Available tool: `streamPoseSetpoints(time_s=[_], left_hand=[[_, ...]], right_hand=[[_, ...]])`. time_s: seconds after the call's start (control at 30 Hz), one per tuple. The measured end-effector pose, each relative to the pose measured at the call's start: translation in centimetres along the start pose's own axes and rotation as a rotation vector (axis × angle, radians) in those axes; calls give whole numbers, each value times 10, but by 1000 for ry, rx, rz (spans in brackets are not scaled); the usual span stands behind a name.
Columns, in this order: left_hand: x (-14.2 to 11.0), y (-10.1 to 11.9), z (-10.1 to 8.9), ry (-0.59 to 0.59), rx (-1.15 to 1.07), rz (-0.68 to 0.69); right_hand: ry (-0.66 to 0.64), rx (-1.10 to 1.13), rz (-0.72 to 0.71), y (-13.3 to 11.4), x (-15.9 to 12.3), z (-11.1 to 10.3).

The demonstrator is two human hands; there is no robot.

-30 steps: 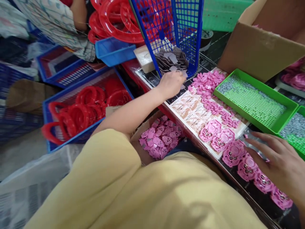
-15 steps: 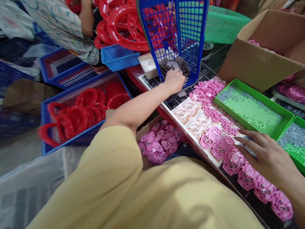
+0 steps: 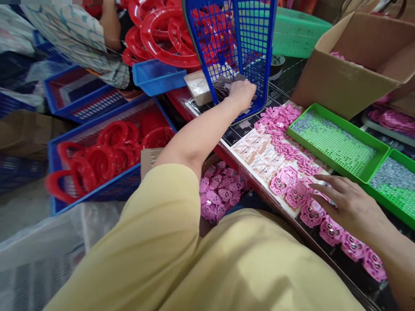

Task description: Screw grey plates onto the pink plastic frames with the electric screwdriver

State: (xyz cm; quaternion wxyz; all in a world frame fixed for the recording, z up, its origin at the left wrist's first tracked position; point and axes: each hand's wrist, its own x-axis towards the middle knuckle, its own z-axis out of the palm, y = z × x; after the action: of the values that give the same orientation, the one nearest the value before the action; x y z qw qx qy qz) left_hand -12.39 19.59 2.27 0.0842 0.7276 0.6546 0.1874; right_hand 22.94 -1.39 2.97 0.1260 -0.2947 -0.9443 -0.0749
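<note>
My left hand [image 3: 241, 93] reaches into the mouth of a tipped blue mesh basket [image 3: 233, 39] and rests knuckles-up on a pile of small grey flat pieces [image 3: 223, 88]; its fingers curl down into the pile, and what they hold is hidden. My right hand [image 3: 346, 203] hovers flat with fingers spread over a row of round pink plastic parts [image 3: 288, 181] laid along the table's front edge. It holds nothing.
Small pink pieces [image 3: 285, 129] lie heaped beside two green trays [image 3: 337, 142] of tiny silver bits. A carton of pink paw-shaped parts [image 3: 220, 194] sits below the table. Blue crates hold red rings [image 3: 103, 160]. A cardboard box [image 3: 353, 73] stands at the back right. Another person's arm [image 3: 110, 26] shows top left.
My left hand has moved farther into the blue basket onto the grey pieces. My right hand has slid left along the row of round pink parts.
</note>
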Motion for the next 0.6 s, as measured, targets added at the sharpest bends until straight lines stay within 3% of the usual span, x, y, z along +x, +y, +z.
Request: streamPoseSetpoints(time_s=[0.13, 0.23, 0.33, 0.4, 0.5, 0.6], left_hand=[[-9, 9, -17, 63, 44, -31], [-19, 16, -14, 80, -233, -16], [-43, 29, 3, -110, -617, -86], [-64, 41, 17, -270, -821, -113], [-95, 62, 32, -414, -1021, -61], [-117, 79, 38, -499, -1125, 16]], right_hand=[[-6, 50, 36, 3, -5, 3], [52, 154, 103, 4, 4, 7], [105, 351, 251, 4, 26, 9], [114, 486, 456, 3, 45, 12], [127, 652, 767, 1, 75, 21], [145, 829, 877, -3, 93, 31]])
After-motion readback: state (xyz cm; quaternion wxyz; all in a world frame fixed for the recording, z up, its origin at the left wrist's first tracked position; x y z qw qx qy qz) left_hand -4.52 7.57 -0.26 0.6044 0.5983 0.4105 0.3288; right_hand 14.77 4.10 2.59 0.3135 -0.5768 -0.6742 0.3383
